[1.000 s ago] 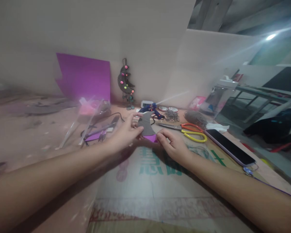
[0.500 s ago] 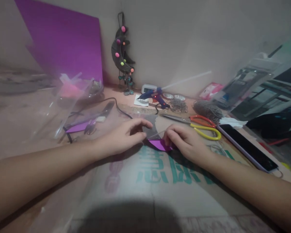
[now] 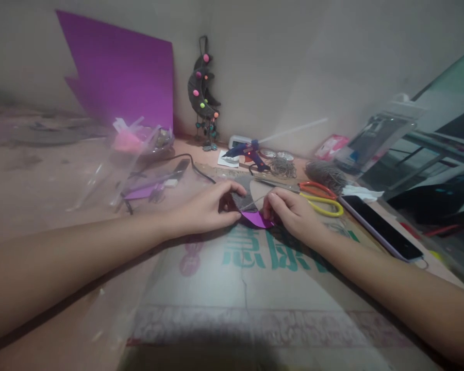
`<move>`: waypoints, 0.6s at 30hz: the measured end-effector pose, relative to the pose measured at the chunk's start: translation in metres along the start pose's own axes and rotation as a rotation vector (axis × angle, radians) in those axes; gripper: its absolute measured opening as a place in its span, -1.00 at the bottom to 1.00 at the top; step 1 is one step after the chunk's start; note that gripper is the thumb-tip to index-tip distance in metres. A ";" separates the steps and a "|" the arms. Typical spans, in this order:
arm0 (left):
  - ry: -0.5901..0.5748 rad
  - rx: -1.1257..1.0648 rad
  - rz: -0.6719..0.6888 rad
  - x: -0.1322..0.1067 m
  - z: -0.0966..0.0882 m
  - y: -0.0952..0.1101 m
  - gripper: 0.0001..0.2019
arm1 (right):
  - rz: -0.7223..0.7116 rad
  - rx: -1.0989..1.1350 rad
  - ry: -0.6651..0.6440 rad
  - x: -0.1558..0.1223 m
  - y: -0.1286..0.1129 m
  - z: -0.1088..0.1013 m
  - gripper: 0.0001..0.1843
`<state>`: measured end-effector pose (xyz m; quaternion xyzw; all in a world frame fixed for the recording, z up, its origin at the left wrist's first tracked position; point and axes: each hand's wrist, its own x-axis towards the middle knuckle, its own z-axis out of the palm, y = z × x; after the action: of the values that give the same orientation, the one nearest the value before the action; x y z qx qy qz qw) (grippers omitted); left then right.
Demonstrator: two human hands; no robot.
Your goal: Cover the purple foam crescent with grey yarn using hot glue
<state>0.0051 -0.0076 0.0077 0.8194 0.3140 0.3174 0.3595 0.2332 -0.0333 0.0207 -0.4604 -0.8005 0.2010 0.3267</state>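
Observation:
My left hand (image 3: 204, 208) pinches the left side of a small curved craft piece (image 3: 244, 201), grey with string wound on it and a bare purple tip (image 3: 257, 220). My right hand (image 3: 292, 210) is closed on the right side of the same piece, and a thin thread runs from the piece to its fingers. Both hands rest low over a flattened cardboard sheet (image 3: 251, 288) with green printed characters.
Behind the hands lie orange-and-yellow scissors (image 3: 319, 198), a blue glue gun (image 3: 245, 152), a ball of grey string (image 3: 327, 172) and a phone (image 3: 379, 226). A purple sheet (image 3: 127, 77) and a dark moon ornament (image 3: 203, 93) lean on the wall. Plastic bags (image 3: 135, 154) sit at left.
The craft piece, held up a second ago, has come down to the cardboard. Both hands have closed in around it. The view tilted down and shifted.

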 end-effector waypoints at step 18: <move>0.109 0.003 0.004 -0.001 -0.001 0.001 -0.76 | 0.044 0.474 0.245 -0.008 -0.006 -0.008 -0.67</move>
<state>0.0042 -0.0085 0.0087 0.8020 0.3320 0.3620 0.3400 0.2380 -0.0427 0.0273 -0.4094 -0.6754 0.3326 0.5154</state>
